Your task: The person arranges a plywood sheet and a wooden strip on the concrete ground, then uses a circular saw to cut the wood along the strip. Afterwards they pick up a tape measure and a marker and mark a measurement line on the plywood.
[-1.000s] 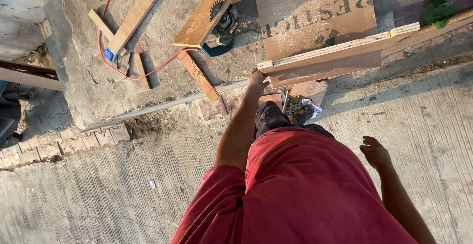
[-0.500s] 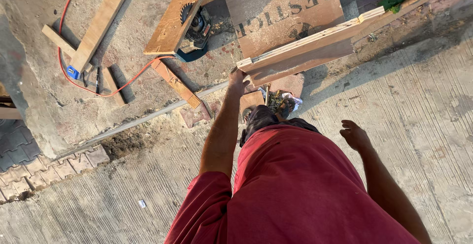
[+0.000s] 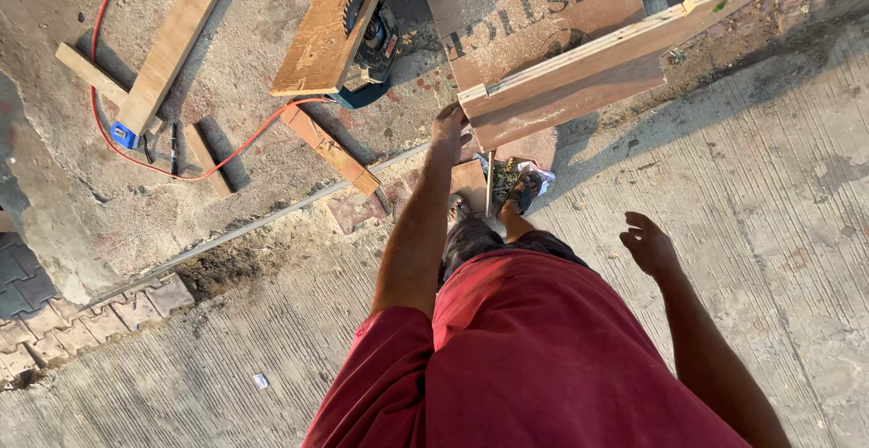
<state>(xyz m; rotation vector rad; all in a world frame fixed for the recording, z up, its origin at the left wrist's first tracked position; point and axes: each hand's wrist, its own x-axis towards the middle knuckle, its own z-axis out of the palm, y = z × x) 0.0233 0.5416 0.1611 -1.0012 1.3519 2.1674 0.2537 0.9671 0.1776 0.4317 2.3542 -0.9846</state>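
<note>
Two hands: the left hand (image 3: 450,128) grips the end of one long plank (image 3: 579,77); the right hand (image 3: 648,244) hangs open, well off to the side of the grip. Beyond the grip lies one lettered board (image 3: 525,4). Left of the grip: one circular saw (image 3: 367,41) under one plywood panel (image 3: 328,27), one red cable (image 3: 217,160), and about four loose wood strips (image 3: 176,45). Below the grip, two feet (image 3: 520,193).
</note>
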